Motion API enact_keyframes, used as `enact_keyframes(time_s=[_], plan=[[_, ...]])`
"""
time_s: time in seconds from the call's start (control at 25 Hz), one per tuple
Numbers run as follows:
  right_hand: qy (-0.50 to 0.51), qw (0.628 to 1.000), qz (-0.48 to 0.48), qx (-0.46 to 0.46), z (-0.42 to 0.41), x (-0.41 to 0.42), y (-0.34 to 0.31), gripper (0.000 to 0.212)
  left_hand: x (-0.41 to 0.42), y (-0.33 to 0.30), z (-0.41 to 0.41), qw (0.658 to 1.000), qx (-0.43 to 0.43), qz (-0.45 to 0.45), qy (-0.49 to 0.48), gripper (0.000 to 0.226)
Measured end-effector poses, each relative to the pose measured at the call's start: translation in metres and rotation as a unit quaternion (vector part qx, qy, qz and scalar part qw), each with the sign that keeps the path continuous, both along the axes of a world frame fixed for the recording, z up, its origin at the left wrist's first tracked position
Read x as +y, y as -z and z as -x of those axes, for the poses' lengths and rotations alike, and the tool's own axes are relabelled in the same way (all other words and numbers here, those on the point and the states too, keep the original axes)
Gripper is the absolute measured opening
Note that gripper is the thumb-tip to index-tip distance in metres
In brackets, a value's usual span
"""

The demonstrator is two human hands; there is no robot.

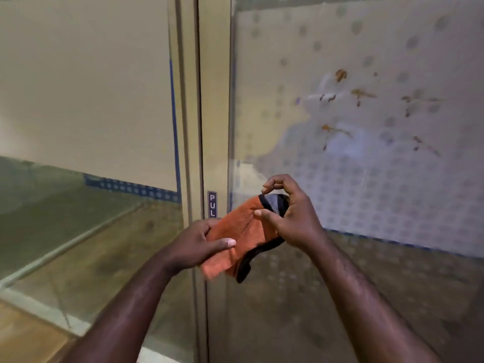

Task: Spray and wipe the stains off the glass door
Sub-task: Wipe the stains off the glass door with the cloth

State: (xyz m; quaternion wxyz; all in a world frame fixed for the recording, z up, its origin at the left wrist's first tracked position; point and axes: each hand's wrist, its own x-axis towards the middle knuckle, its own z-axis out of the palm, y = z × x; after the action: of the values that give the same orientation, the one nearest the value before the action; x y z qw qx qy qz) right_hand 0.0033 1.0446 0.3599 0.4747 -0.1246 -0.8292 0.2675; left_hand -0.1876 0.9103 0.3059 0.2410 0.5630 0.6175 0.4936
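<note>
Hands: left hand (201, 241) and right hand (286, 218) both gripped the orange cloth (239, 238).
Stains (361, 94): lay up-right on the glass door (366, 179), nearer the right hand.

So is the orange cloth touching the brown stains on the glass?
No, both hands hold the orange cloth well below the brown stains on the glass door.

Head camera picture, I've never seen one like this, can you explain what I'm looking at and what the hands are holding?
This single picture comes from a camera worn on a person's head, looking forward and down, so the two bare arms reaching in are the wearer's own. The left hand and right hand together hold an orange cloth with a dark edge. Ahead is a frosted, dotted glass door with orange-brown stains splattered on its upper part. A small sign on the frame reads PUL, the rest hidden. No spray bottle is in view.
</note>
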Motion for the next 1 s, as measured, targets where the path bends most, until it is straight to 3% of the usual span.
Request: enact_keyframes(time_s=[0.12,0.24,0.28,0.36,0.52,0.64,0.84,1.0], plan=[[0.176,0.974,-0.019,0.14,-0.006,0.026,-0.012,0.049,0.058,-0.035,-0.009,0.996,0.043,-0.084,-0.003,0.025],[0.421,0.853,0.009,0.309,-0.007,0.034,-0.003,0.051,0.109,-0.059,-0.042,0.986,0.041,-0.161,0.016,0.032],[0.426,0.832,0.032,0.355,-0.006,0.036,0.001,0.047,0.124,-0.064,-0.054,0.983,0.041,-0.179,0.027,0.033],[0.367,0.837,0.061,0.402,-0.004,0.045,0.001,0.041,0.153,-0.071,-0.077,0.976,0.041,-0.208,0.046,0.037],[0.305,0.883,0.07,0.35,-0.013,0.076,-0.017,0.083,0.195,-0.087,-0.108,0.968,0.042,-0.243,0.047,0.037],[0.295,0.905,0.005,0.307,-0.022,0.102,-0.041,0.09,0.218,-0.102,-0.114,0.968,0.062,-0.238,0.056,0.04],[0.294,0.873,-0.109,0.374,-0.016,0.132,-0.087,0.075,0.231,-0.124,-0.105,0.959,0.114,-0.229,0.122,0.061],[0.33,0.838,-0.217,0.376,0.005,0.137,-0.1,0.069,0.216,-0.135,-0.05,0.905,0.241,-0.342,0.073,0.069]])
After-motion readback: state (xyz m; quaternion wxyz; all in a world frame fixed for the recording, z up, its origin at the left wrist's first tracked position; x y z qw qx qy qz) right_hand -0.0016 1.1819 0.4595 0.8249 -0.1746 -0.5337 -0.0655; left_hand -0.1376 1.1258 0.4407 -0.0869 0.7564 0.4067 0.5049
